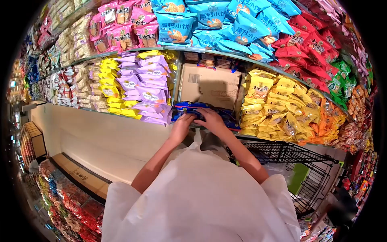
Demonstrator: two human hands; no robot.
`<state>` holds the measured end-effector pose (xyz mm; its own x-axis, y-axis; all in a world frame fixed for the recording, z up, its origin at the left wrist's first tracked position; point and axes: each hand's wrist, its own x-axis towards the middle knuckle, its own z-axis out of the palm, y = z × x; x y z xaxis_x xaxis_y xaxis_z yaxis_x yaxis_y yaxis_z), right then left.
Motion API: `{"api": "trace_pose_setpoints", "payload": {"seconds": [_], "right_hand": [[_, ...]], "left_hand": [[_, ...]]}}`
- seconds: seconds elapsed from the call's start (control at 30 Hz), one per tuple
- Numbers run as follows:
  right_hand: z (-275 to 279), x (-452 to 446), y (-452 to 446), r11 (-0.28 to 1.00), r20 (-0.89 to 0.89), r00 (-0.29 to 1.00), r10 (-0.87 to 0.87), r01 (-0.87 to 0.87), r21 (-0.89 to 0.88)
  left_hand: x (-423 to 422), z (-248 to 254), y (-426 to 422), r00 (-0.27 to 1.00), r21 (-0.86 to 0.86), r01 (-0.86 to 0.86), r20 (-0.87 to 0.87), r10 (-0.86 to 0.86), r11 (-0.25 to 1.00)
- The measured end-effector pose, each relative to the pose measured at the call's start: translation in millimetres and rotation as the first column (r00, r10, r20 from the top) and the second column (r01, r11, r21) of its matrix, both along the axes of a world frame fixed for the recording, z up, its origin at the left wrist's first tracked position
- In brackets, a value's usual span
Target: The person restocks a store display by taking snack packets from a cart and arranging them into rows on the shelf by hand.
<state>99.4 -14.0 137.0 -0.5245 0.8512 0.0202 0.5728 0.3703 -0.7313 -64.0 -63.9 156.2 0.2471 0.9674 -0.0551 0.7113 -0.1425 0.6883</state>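
Observation:
Dark blue snack packets (186, 107) stand in a row along the front of a shelf compartment. My left hand (184, 124) is at the left part of this row, its fingers bent and closed on a blue packet. Close beside it, my right hand (211, 120) reaches over the same row, fingers curled onto the blue packaging. The fingertips are partly hidden among the packets. Behind the row lies a brown cardboard surface (207, 86) with a barcode label and the shadow of a head on it.
Purple packets (151, 88) border the compartment on the left, yellow packets (278, 107) on the right. Light blue biscuit bags (211, 20) fill the shelf above. A black wire cart (278, 153) stands close at my right. A cardboard strip (78, 173) lies at lower left.

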Motion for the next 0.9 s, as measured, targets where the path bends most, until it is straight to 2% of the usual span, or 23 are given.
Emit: {"api": "trace_pose_setpoints", "payload": {"seconds": [0.03,0.07,0.1,0.13,0.2,0.33,0.37,0.43,0.47,0.5,0.53,0.6,0.63,0.7,0.73,0.77,0.8,0.83,0.9], "right_hand": [[-4.2,-10.6,-1.4,0.998,0.000,1.000,0.027,-0.027,0.048],[-6.1,-14.1,-7.0,0.998,0.059,0.997,0.054,-0.051,-0.044],[-9.6,-15.2,-9.1,0.998,0.049,0.998,0.047,-0.045,-0.042],[-13.7,-15.1,-10.9,0.998,0.058,0.997,0.042,-0.039,-0.054],[-11.0,-14.1,-13.3,0.996,0.057,0.998,0.015,-0.009,-0.092],[-23.7,-5.5,-19.3,0.993,-0.009,1.000,0.024,-0.025,-0.114],[-26.7,-4.2,-25.3,0.998,-0.037,0.999,0.037,-0.039,-0.048],[-30.7,-2.6,-30.6,0.999,-0.064,0.997,0.047,-0.046,0.021],[-33.3,-2.9,-32.9,0.994,-0.059,0.996,0.065,-0.060,0.094],[-30.5,-3.2,-34.1,0.984,-0.054,0.995,0.085,-0.075,0.164],[-27.6,-2.1,-34.4,0.984,-0.058,0.995,0.082,-0.072,0.162],[-15.0,4.1,-30.5,0.986,-0.097,0.990,0.106,-0.117,-0.117],[4.3,12.1,-23.7,0.986,-0.101,0.990,0.103,-0.115,-0.119],[41.8,35.3,-7.1,0.986,-0.027,0.993,-0.118,0.114,-0.123],[37.9,45.5,-7.9,0.986,-0.026,0.992,-0.120,0.116,-0.123],[31.0,56.5,-12.0,0.994,0.101,0.991,-0.087,0.093,-0.058],[24.0,64.3,-16.3,0.998,0.231,0.971,-0.062,0.062,0.006],[15.6,68.3,-22.3,0.998,0.235,0.970,-0.066,0.066,0.009],[-1.8,72.0,-32.8,0.981,0.225,0.974,-0.024,-0.020,0.191]], "left_hand": [[3.7,-2.5,-0.9,0.996,0.020,-0.089,0.033,0.088,0.996],[7.2,-5.1,-3.2,0.985,0.107,-0.142,-0.084,0.152,0.984],[9.7,-4.1,-4.6,0.956,0.200,-0.185,-0.192,0.223,0.962],[9.7,-3.3,-5.8,0.955,0.202,-0.179,-0.201,0.219,0.963],[11.2,-1.1,-9.7,0.913,-0.008,-0.283,-0.309,0.267,0.959],[14.3,-0.3,-3.7,0.918,0.092,-0.281,-0.263,0.296,0.955],[15.4,0.0,-1.1,0.919,0.094,-0.277,-0.263,0.293,0.956],[15.5,2.3,4.3,0.940,0.243,-0.173,-0.250,0.234,0.954],[11.3,-0.4,2.7,0.940,0.243,-0.169,-0.250,0.230,0.955],[4.7,-2.2,-0.4,0.962,0.162,-0.067,-0.250,0.106,0.984],[0.4,-4.4,-3.4,0.970,0.082,0.039,-0.241,-0.018,0.996],[-2.2,-6.3,-6.8,0.976,0.085,0.053,-0.216,-0.034,0.995],[-2.9,-5.9,-7.7,0.982,0.091,0.061,-0.184,-0.044,0.994],[-3.8,-3.3,-6.1,0.976,0.117,0.090,-0.210,-0.064,0.989],[-2.6,-0.6,-4.4,0.969,0.145,0.118,-0.231,-0.082,0.982],[-0.2,0.9,-0.3,0.970,0.146,0.121,-0.228,-0.086,0.982],[4.2,5.3,9.5,0.936,-0.013,0.105,-0.336,-0.103,0.994],[10.6,14.3,21.7,0.889,-0.167,0.069,-0.436,-0.136,0.984],[23.6,13.2,42.0,0.864,-0.180,0.053,-0.485,-0.136,0.982]]}}
